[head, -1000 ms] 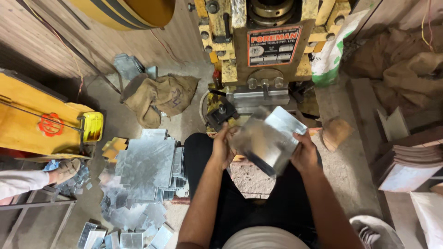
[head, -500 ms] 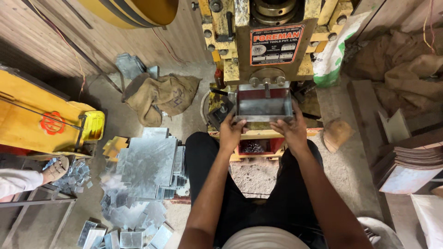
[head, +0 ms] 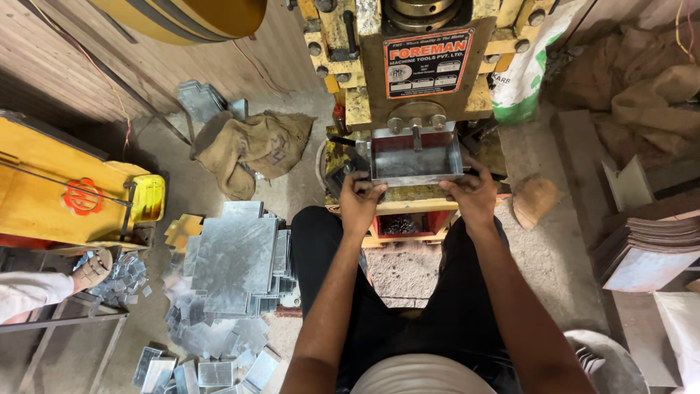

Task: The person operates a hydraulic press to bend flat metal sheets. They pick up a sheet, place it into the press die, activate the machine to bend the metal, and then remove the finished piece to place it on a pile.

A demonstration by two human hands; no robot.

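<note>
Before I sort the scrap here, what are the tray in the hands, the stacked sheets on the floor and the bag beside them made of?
Tray: thin sheet metal, probably galvanised steel, dull grey sheen, crisply bent-up walls; left hand and right hand grip its near corners.
Stacked sheets: apparently the same metal, flat, mottled silvery surface.
Bag: coarse woven cloth, likely jute; brown, slumped and creased.

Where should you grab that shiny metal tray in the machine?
Probably by the two near corners of the metal tray, coming from the person's side, as the left hand and right hand do. Its far edge sits under the press.
</note>
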